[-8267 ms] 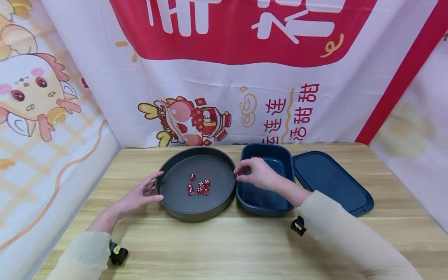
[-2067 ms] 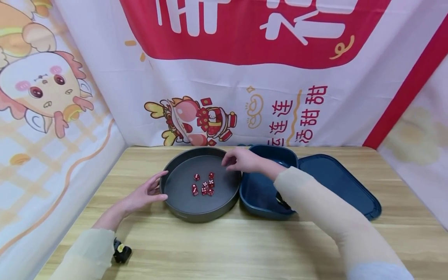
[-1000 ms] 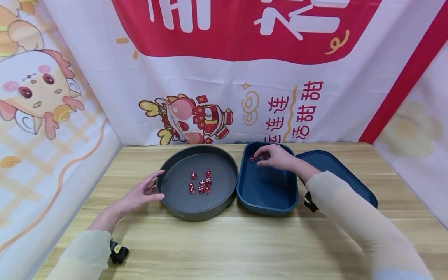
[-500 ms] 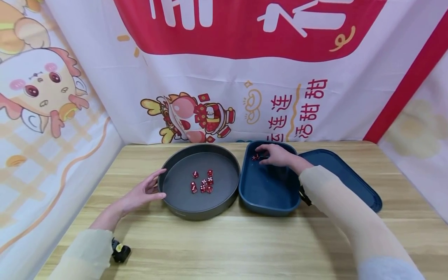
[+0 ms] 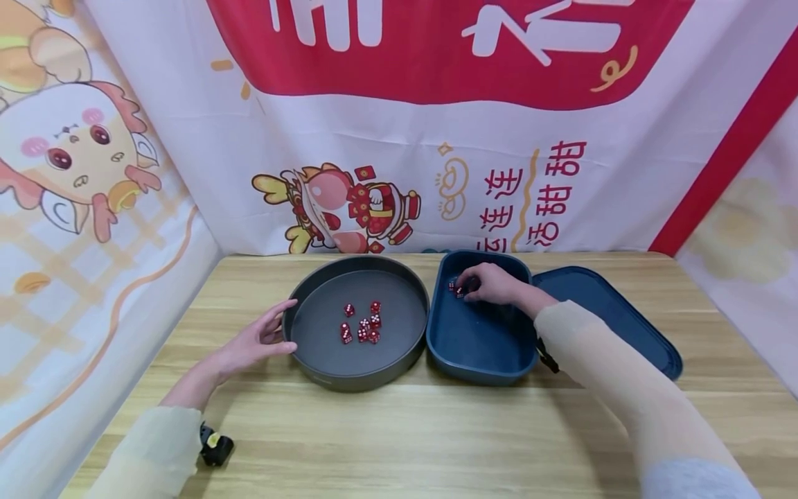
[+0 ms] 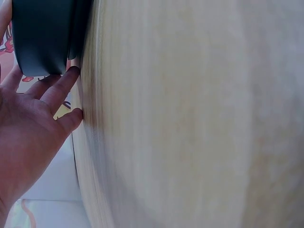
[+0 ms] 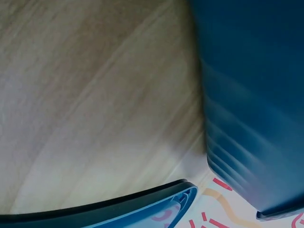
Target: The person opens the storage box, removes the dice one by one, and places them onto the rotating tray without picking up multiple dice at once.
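Observation:
In the head view my left hand (image 5: 258, 342) rests at the left side of a round dark grey pan (image 5: 324, 371), thumb and fingers spread against its rim. The left wrist view has the fingers (image 6: 59, 92) along the pan's wall (image 6: 40, 40). Several red dice (image 5: 364, 333) with white pips lie on the pan's floor. My right hand (image 5: 497, 284) reaches into a deep blue box (image 5: 480, 333), fingers bent down. A red die (image 5: 459, 292) is right at its fingertips; I cannot tell whether they pinch it. Another die (image 5: 451, 285) lies beside it near the box's left wall.
The box stands close against the pan's right side. A blue lid (image 5: 605, 319) lies to the right of the box, partly behind the right forearm. The wooden table (image 5: 386, 436) ends at a printed cloth (image 5: 349, 138) behind. The right wrist view shows the box's outer wall (image 7: 251, 95).
The right hand has gone from over the pan back into the box. Lately it lowered slightly, its fingertips drew closer, and a die shifted toward the viewer. The left hand keeps its place.

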`<state>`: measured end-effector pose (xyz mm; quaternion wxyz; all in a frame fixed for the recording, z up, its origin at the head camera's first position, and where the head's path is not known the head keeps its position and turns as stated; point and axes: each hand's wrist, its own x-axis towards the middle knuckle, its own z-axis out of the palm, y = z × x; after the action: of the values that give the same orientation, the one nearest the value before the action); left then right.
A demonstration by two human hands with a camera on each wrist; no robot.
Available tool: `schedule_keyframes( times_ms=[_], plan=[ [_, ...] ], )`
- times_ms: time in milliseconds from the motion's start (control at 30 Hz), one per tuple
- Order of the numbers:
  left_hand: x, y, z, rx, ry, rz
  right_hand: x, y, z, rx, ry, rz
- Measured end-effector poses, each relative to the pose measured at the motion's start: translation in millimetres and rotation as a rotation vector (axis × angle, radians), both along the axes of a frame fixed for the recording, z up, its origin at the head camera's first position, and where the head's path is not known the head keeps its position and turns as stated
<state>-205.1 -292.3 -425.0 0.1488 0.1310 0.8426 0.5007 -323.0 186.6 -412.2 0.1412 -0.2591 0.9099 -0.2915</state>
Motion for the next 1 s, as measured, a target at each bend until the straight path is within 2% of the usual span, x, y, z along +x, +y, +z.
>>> schedule_keyframes(
  times_ms=[400,633,800,1000],
  plan=[
    [0.2,1.0,0.4,0.003,0.012,-0.006,8.6,-1.2,-2.6,-0.025,-0.002,0.008],
    [0.1,-0.2,-0.4,0.008,0.011,-0.004,17.9,4.0,10.0,-0.048,0.016,0.004],
    [0.2,-0.1,0.4,0.009,0.016,-0.001,28.2,7.8,22.0,-0.087,0.072,0.035],
    [0.1,0.1,-0.8,0.009,0.02,-0.007,41.3,4.8,33.3,-0.119,0.081,0.063]
  ],
)
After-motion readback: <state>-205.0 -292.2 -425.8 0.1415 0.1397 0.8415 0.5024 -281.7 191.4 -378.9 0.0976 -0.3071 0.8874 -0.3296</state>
